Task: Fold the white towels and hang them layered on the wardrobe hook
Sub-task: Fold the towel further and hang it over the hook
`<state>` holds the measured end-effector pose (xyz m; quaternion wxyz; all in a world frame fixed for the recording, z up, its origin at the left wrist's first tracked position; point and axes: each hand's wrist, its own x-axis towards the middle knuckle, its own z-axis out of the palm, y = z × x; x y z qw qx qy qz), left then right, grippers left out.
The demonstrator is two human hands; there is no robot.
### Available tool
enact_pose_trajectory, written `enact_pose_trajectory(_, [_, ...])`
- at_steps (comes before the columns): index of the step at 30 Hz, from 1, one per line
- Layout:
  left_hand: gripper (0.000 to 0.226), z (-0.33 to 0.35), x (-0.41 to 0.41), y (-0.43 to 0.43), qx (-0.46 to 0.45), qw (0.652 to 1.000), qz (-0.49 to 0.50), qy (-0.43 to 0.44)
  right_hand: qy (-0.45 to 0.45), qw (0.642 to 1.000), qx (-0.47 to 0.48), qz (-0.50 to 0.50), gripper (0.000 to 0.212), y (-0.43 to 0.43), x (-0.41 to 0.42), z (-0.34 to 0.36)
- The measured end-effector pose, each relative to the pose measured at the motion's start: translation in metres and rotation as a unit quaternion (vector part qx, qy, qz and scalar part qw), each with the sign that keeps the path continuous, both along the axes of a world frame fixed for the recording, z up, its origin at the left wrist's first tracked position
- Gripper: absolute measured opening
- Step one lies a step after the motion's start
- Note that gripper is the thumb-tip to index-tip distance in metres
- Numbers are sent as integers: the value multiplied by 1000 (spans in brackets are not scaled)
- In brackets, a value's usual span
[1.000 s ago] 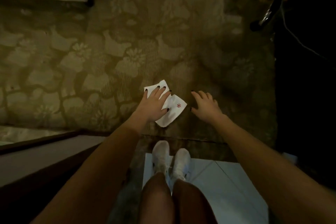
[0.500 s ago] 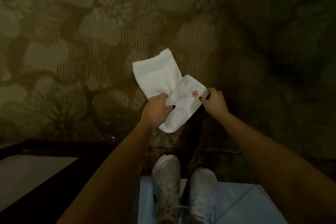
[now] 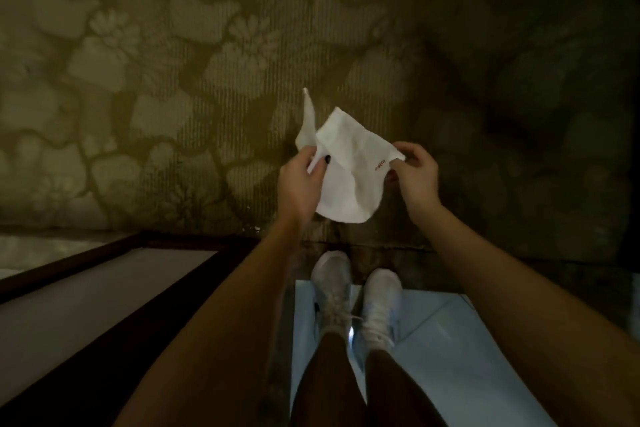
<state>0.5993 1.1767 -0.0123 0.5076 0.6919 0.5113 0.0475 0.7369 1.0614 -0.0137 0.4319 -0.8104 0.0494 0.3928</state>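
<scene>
1. White terry: a small white towel (image 3: 349,166) w/ a red stitched logo (image 3: 380,166) near its right edge was held up between both hands, over the carpet (image 3: 173,80) and just ahead of the feet.
2. Left grip (image 3: 299,184) (bare hand) was clamped on the towel's left side. The thumb, w/ dark nail polish, lay on top and the fingers were tucked under the fabric.
3. Right grip (image 3: 417,177) (bare hand) pinched the towel's right corner, just beside the logo, w/ fingers curled round the edge.
4. Towel was rumpled, not flat. One thin flap stood up past the left grip, pointing away from the person, and the bottom edge sagged in a curve btwn the wrists.
5. Carpet was olive-brown w/ a pale flower & leaf pattern. Light was dim, esp. at the right.
6. Two white sneakers (image 3: 331,288) stood side by side on a pale tile floor (image 3: 467,357), toes at the carpet's edge.
7. Left of the legs was a dark wood-framed panel (image 3: 104,288) w/ a grey face. Couldn't tell what it belonged to.
</scene>
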Motion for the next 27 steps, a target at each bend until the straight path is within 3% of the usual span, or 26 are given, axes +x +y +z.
enact_pose_trajectory(5, [14, 122, 7, 3, -38, 999, 15, -8, 63, 993, 78, -56, 17, -25, 14, 140])
enact_pose_trajectory(10, [18, 246, 23, -5, -43, 999, -2, -12, 92, 989, 90, -72, 16, -55, 20, 266])
enact_pose_trajectory(15, [31, 373, 25, -29, -98, 994, 14, -51, 86, 973, 69, -201, 21, -114, 9, 376])
enact_pose_trajectory(18, [22, 437, 22, -33, -86, 994, -45, -54, 47, 965, 57, -252, 21, -153, -3, 435])
enact_pose_trajectory(23, [27, 525, 25, -44, -102, 983, -123, -88, -80, 960, 54, -262, 17, -207, -25, 530])
enact_pose_trajectory(27, [22, 574, 25, -72, -212, 958, -115, -156, -171, 932, 49, -315, 12, -249, -52, 591])
